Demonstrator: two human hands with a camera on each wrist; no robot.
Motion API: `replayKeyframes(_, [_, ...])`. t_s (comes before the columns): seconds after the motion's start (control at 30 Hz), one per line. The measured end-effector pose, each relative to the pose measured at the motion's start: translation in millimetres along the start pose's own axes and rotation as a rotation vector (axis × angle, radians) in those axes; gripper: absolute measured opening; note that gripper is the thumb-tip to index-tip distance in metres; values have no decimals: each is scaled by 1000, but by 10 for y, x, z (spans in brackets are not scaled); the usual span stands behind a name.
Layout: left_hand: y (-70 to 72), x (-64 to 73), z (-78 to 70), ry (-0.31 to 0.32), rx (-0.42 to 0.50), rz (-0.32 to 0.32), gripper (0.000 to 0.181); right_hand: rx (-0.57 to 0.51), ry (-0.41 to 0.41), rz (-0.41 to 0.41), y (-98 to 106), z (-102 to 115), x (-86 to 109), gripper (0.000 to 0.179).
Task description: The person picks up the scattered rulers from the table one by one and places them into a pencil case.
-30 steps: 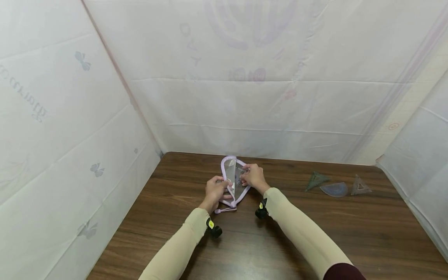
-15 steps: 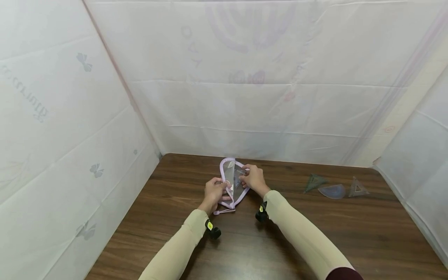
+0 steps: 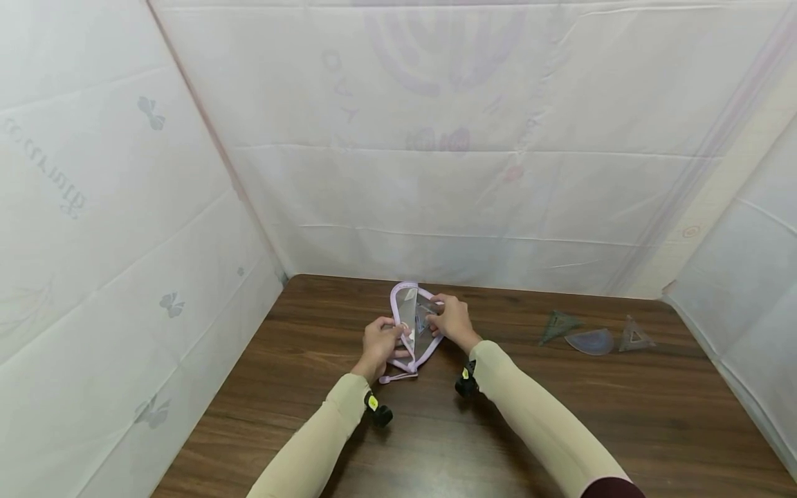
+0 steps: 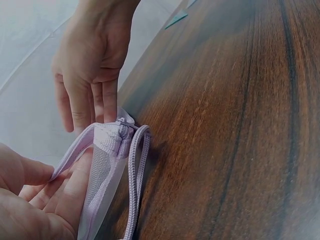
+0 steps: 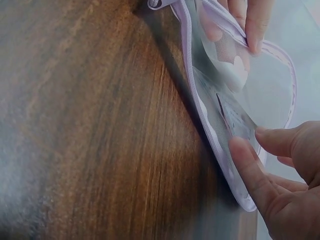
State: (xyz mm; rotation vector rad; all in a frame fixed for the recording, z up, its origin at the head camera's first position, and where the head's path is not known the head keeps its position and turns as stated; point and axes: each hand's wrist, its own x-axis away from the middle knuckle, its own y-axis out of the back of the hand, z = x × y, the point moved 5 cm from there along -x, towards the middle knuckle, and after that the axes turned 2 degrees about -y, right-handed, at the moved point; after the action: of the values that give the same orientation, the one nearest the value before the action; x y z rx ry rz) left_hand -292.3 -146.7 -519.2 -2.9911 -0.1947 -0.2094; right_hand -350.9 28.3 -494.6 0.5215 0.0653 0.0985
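Observation:
A see-through mesh zip pouch point(image 3: 429, 353) with a lilac border stands spread at its mouth near the table's far side. My left hand point(image 3: 378, 342) pinches one zippered edge between thumb and fingers. From the other side, my right hand point(image 3: 454, 322) grips a clear, flat plastic piece with printed markings point(image 5: 235, 117), which lies partly within the pouch's mouth; its full outline is hidden. The zip pull point(image 4: 121, 127) sits at the near corner, where a lilac cord loop point(image 4: 132, 175) hangs down.
To the right on the brown wooden table point(image 3: 436, 443) lie a greenish set square point(image 3: 557, 326), a clear bluish protractor point(image 3: 590, 342) and a clear set square point(image 3: 636, 336). White sheeting point(image 3: 398, 194) walls the table at the back and both sides.
Both hands keep their hold on the pouch and the clear piece, with hardly any movement. The head view has shifted slightly.

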Motion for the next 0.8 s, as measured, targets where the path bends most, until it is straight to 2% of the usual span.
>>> replayKeyframes(0.3, [5,-9,8,-7,11,-2,15,-21,9,12,64,5,-1,48])
replayKeyframes(0.57, [19,-21,21,-3,14,-5,17,7,33,0,133,-12,1,45])
replayKeyframes(0.8, [12,-22,24,0,11,0,16,-19,13,15,181,-59,3,47])
